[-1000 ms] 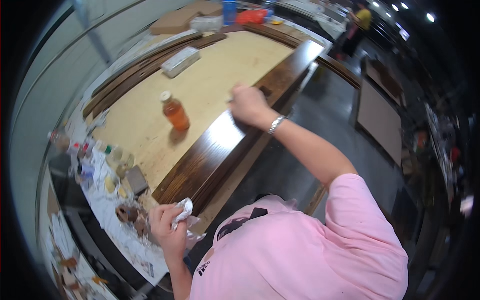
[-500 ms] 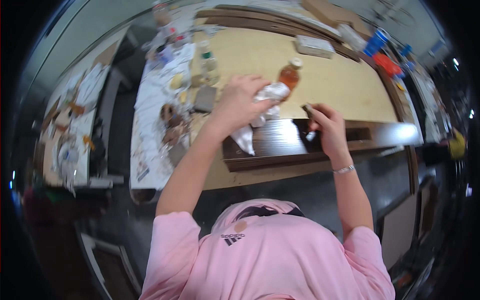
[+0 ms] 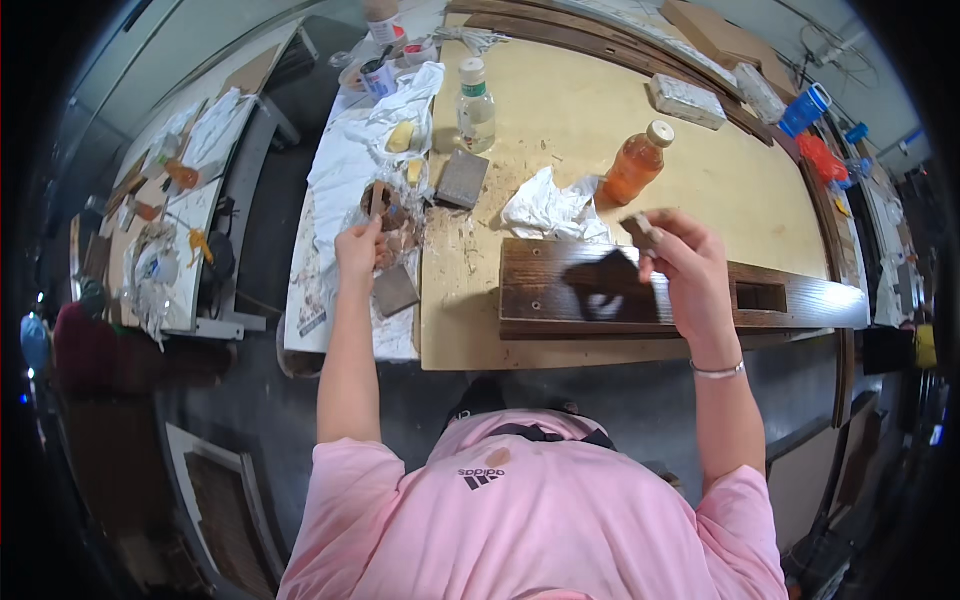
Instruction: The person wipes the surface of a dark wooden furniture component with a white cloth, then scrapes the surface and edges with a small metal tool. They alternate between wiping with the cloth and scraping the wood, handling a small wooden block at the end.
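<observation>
Over dark board (image 3: 600, 290): right hand (image 3: 690, 265) pinches small block (image 3: 638, 230); left hand (image 3: 358, 250) grips stick (image 3: 377, 200).

small item in right hand (image 3: 690, 270) blurred, left hand (image 3: 358, 250) fingertips hidden in a cluttered container (image 3: 385, 205), dark plank (image 3: 560, 290) partly covered

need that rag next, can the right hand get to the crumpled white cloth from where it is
Probably yes. The right hand is raised over the dark stained board, and the crumpled white cloth lies just beyond the board's far edge with nothing between, though its fingers already pinch a small piece.
</observation>
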`<state>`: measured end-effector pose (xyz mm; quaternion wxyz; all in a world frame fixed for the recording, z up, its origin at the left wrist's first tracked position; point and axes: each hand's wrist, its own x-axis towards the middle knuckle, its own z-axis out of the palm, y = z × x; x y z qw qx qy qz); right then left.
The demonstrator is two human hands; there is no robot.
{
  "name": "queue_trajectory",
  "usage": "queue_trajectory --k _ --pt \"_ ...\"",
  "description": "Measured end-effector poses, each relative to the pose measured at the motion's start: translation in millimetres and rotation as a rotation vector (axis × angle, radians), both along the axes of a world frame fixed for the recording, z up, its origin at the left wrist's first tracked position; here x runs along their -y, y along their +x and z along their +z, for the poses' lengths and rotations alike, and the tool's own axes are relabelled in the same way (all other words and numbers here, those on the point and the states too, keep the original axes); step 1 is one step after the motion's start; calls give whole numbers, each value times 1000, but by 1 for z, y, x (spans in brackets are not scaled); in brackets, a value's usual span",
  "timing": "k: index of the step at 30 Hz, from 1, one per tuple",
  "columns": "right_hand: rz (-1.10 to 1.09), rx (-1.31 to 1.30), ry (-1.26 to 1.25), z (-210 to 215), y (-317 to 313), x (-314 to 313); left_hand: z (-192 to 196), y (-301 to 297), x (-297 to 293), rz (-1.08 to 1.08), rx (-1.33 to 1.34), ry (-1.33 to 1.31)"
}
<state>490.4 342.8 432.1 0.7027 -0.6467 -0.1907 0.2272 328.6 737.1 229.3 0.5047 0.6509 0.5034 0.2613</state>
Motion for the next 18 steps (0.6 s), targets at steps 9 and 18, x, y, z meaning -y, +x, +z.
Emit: queue_trajectory --k 9,18 --pt "287 -318 -16 -12 23 -159 70 -6 -19 -287 -370 620" --pt "496 -319 -338 -56 13 -263 78 7 -34 -520 -639 754"
